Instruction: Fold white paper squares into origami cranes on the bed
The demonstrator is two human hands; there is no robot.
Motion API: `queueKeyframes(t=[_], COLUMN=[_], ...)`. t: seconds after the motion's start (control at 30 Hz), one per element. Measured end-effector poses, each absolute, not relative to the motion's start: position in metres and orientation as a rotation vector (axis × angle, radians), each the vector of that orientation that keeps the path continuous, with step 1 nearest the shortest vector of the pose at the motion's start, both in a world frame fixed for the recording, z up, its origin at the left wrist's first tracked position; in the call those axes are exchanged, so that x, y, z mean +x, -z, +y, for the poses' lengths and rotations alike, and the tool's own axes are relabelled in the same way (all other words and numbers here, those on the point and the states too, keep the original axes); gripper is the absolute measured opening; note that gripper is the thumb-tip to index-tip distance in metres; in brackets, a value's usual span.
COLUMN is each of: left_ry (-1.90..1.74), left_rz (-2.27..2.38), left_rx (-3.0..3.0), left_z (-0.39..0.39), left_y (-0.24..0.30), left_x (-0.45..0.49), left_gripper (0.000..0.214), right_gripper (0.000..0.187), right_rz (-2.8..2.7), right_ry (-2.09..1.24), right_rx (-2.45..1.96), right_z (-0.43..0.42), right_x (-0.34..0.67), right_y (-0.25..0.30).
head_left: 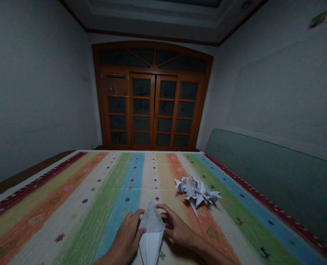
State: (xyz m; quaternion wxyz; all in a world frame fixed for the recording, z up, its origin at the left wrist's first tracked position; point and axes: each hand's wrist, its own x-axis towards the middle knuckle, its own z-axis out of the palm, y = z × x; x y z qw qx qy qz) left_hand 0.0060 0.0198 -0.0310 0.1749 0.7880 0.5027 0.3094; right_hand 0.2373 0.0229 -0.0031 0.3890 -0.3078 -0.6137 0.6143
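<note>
The left hand (129, 232) and the right hand (177, 226) hold opposite edges of a pointed, folded white paper (151, 230) over a striped, cloth-covered tabletop (97, 206), on which a paper cluster (195, 193) with projecting points lies to the right, beyond which glazed wooden doors (155, 99) stand.

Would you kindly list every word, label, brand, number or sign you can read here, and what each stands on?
There is no readable text.
Folded paper and paper pile: no lettering seen.
Tablecloth: stripes and small motifs only.
Brown door panel: marks too dark and small to read.
Coloured patch on the wall: too blurred to read.
</note>
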Motion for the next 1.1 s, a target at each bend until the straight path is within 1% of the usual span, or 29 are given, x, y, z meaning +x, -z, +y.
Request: queueKeyframes(t=[0.1,0.23,0.33,0.5,0.57,0.63,0.77,0.97,1.1], left_ry=[-0.815,-0.765,-0.832,-0.992,-1.018,-1.024,-0.985,-0.866,-0.899], left_rz=[1.461,1.507,1.482,1.441,1.427,1.405,1.397,1.416,1.397], left_rx=[2.283,2.300,2.313,2.279,2.244,2.222,2.201,2.205,2.250], left_z=[0.020,0.018,0.019,0.026,0.028,0.028,0.025,0.023,0.026], left_y=[0.037,0.037,0.039,0.047,0.048,0.046,0.039,0.035,0.041], left_x=[0.007,0.009,0.008,0.002,0.001,0.000,0.000,0.003,0.002], left_gripper=[0.047,0.053,0.049,0.032,0.031,0.031,0.029,0.024,0.025], right_gripper=[0.073,0.083,0.089,0.094,0.096,0.097,0.091,0.064,0.064], right_rz=[-1.588,-1.646,-1.702,-1.751,-1.748,-1.725,-1.633,-1.699,-1.676], right_ry=[-1.499,-1.425,-1.335,-1.186,-1.245,-1.375,-1.596,-1.610,-1.595], right_rx=[-0.791,-0.882,-0.944,-1.037,-0.976,-0.858,-0.725,-0.683,-0.794], right_z=[0.019,0.016,0.016,0.013,0.014,0.017,0.027,0.029,0.029], right_x=[0.234,0.231,0.229,0.227,0.228,0.230,0.238,0.243,0.238], right_y=[0.000,-0.003,-0.003,-0.003,-0.002,-0.001,0.000,-0.012,-0.006])
